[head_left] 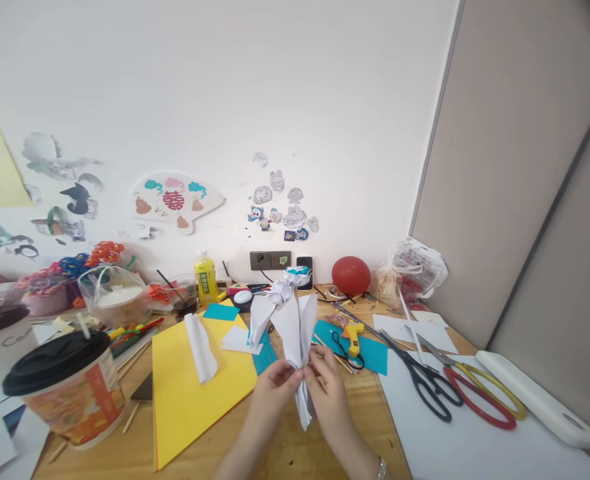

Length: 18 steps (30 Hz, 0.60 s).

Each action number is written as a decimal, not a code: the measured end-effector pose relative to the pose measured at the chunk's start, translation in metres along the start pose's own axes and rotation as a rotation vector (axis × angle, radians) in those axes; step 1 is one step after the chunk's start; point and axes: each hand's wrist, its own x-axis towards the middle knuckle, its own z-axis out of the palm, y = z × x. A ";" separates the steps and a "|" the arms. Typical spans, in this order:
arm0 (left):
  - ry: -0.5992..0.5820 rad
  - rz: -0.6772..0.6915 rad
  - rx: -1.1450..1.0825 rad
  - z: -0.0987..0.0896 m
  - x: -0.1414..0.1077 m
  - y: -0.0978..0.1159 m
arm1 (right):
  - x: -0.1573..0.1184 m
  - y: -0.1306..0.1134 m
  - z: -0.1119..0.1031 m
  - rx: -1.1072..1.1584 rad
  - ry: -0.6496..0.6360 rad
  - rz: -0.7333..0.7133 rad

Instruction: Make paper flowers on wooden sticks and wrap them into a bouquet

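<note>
Both hands pinch a folded white paper piece (293, 333) in front of me, near the middle of the view. My left hand (276, 390) grips its lower part from the left, thumb against the paper. From the right, my right hand (327, 383) closes on the same spot, its thumb beside the other. The paper flares out above the fingers in pleated, petal-like flaps, and a narrow tail hangs below. Crumpled white paper with a bit of blue (287, 285) shows at the top; I cannot tell if it is joined on.
On the left are yellow paper sheets (195, 413), a rolled white paper (201, 348) and a lidded cup (69, 390). To the right lie a yellow glue gun (354, 338), black-handled scissors (432, 387), red-handled scissors (479, 400) and white paper (455, 437). A red balloon (351, 276) rests near the wall.
</note>
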 end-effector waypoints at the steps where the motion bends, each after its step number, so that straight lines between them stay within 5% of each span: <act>1: -0.017 -0.003 -0.019 -0.002 0.001 -0.002 | 0.001 0.001 0.000 0.025 0.006 0.018; 18: -0.117 -0.041 -0.168 -0.009 0.001 -0.003 | 0.000 -0.014 -0.007 0.092 -0.019 -0.039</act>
